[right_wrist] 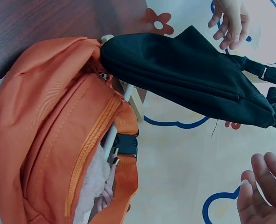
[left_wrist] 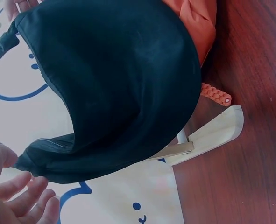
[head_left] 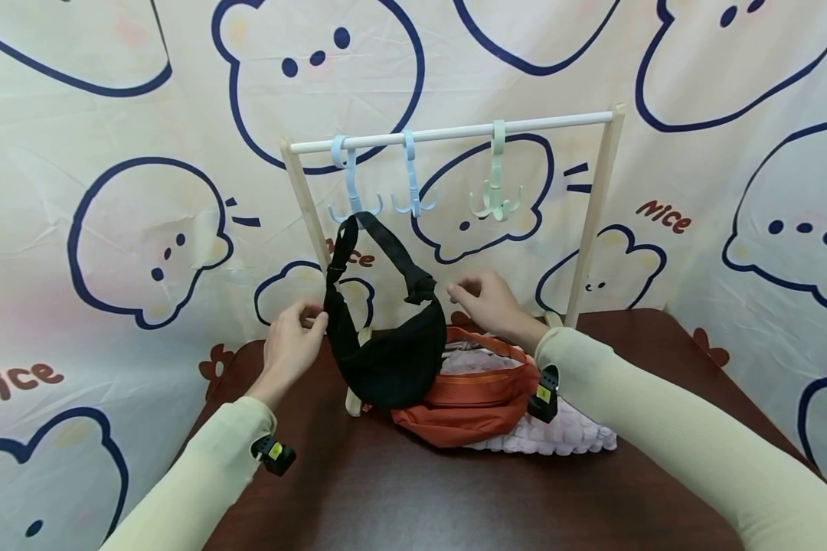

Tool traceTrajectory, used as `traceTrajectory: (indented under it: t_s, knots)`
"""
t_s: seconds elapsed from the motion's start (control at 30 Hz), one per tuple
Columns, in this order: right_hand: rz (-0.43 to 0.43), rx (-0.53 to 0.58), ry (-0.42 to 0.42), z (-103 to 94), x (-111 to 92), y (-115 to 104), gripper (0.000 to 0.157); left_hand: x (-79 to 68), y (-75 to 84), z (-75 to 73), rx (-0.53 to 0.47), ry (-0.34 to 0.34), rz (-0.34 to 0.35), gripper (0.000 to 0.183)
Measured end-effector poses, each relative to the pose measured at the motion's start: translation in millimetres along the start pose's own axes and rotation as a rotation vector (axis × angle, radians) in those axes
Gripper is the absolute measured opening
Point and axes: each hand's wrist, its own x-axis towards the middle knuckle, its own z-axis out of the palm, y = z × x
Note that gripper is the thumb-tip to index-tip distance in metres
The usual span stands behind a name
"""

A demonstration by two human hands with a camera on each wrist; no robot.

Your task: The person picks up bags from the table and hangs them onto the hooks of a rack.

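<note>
A black crescent-shaped waist bag (head_left: 393, 360) hangs by its strap from the leftmost blue hook (head_left: 353, 184) on a small rack. My left hand (head_left: 295, 344) is at the bag's left end, fingertips right at its edge, with the fingers loosely bent in the left wrist view. On the other side my right hand (head_left: 485, 302) stands apart from the bag, a small gap from the strap's knot (head_left: 420, 287); its fingers are relaxed and hold nothing. Behind the black bag's lower part lies an orange waist bag (head_left: 475, 398), partly covered by it.
The rack's white rod (head_left: 551, 122) rests on wooden posts (head_left: 596, 222). Another blue hook (head_left: 410, 176) and a green hook (head_left: 496, 176) hang there too. Fluffy pale lilac fabric (head_left: 558, 432) lies under the orange bag on the dark wooden table (head_left: 413, 497). A printed cloth backdrop (head_left: 158, 321) stands behind.
</note>
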Motion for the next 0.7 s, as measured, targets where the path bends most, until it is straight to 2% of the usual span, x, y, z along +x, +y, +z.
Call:
traceTrajectory:
  t_s: [0.7]
  knots:
    - [-0.033,-0.012,-0.005,-3.2,-15.0,20.1,0.027,-17.5,-9.7,-1.3,-0.013,-0.014,0.01,0.029]
